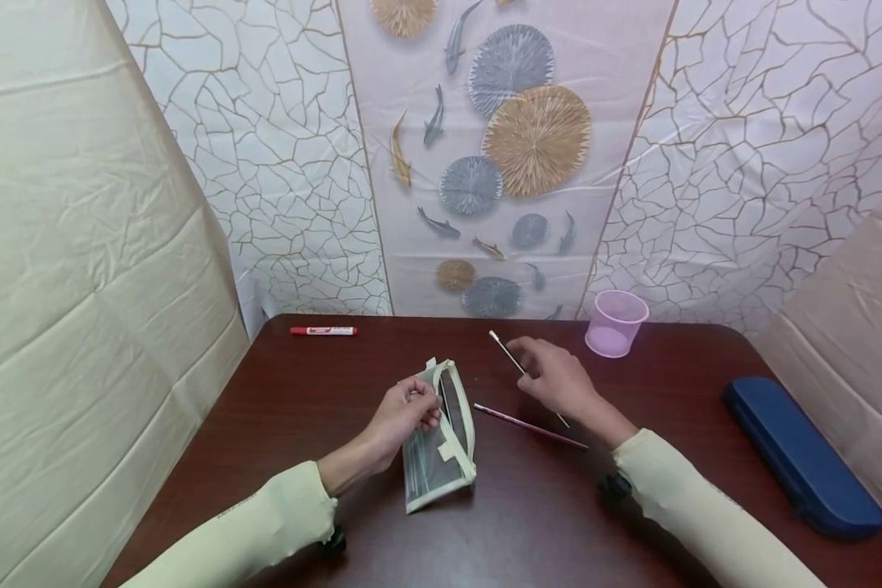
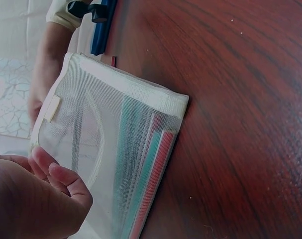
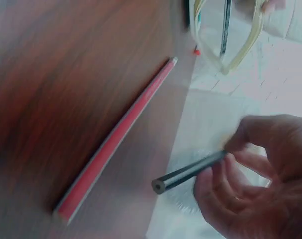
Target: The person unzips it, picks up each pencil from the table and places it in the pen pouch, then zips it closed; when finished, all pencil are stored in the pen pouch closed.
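My left hand pinches the open rim of a see-through mesh pencil pouch with cream edging, which stands tilted on the table. Through the mesh in the left wrist view, red and green pencils show along the pouch's lower side. A dark stick shows at the pouch mouth in the right wrist view. To the right of the pouch, my right hand holds a black pencil between thumb and fingers, above the table. A red pencil lies on the table between pouch and right hand.
A red marker lies at the back left of the dark wooden table. A pink mesh cup stands at the back right. Along the right edge lies a blue case. Patterned cloth hangs behind the table.
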Available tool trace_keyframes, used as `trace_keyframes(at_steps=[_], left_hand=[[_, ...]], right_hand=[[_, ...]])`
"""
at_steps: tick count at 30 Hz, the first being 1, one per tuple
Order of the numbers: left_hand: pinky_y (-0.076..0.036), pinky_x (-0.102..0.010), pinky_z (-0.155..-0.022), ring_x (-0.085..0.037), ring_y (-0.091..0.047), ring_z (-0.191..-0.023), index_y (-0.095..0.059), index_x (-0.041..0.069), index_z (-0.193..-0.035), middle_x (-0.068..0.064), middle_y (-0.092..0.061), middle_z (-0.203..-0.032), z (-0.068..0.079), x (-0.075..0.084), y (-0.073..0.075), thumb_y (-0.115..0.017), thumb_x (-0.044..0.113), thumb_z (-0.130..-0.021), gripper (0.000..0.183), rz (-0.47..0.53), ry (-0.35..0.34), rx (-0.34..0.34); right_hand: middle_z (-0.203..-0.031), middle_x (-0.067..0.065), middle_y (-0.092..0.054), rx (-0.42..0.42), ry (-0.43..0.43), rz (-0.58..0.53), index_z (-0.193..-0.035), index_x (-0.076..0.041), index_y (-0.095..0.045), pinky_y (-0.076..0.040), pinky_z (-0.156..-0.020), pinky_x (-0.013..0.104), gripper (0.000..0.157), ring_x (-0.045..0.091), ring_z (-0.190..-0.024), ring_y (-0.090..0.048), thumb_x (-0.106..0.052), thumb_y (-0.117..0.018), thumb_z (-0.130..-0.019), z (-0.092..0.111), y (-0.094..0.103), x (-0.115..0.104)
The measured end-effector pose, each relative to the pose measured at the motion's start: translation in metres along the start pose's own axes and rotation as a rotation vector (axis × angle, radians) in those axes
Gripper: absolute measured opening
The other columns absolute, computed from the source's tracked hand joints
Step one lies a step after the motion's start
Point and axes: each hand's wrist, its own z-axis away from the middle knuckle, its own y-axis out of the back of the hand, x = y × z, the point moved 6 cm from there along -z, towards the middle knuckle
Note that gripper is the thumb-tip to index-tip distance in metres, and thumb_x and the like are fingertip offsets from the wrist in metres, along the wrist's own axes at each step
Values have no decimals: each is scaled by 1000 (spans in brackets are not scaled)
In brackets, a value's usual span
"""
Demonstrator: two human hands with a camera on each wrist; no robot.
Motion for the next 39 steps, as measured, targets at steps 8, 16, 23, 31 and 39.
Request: trace_keyframes(at_steps=[8,16,23,31,39], left_hand=[[-53,-24,-69,-10,-64,-71,-57,5,-105,-1,-66,-82,-2,3,-2,-60,10,-99,9,-3,-19,-4],[-53,-23,-69,-9,-63,-69,-57,4,-103,-1,-65,-80,-2,5,-3,-60,7,-97,8,7,-22,5],[-52,-24,-68,-9,-63,-69,-57,5,-103,-1,-65,-79,-2,3,-5,-62,8,-97,8,7,-24,5],[-53,-25,-70,-9,-64,-69,-58,5,-104,-1,-67,-79,-2,2,-7,-64,10,-97,10,-2,-24,9],[-53,-24,-69,-9,-64,-69,-57,4,-104,-1,-66,-78,-1,0,-8,-62,9,-98,9,6,-22,14]], right_hand=[[-99,9,-66,97,-19,-343,-145,-16,-54,-61,-69,39,65,17,-83,-68,2,-69,-84,3,1,-34],[-109,14,-58,-9,-221,-963,-144,-4,-51,-66,-72,54,53,16,-87,-65,9,-61,-93,10,-20,-59],[-111,13,-55,-90,-327,-1061,-140,-3,-49,-66,-69,46,48,15,-86,-63,9,-60,-95,21,-41,-73],[-108,9,-53,-135,-395,-1015,-141,1,-47,-64,-60,42,47,18,-87,-60,6,-61,-96,28,-60,-74],[-112,17,-56,-138,-449,-1018,-138,4,-46,-63,-58,39,46,18,-85,-60,5,-61,-95,31,-70,-71]])
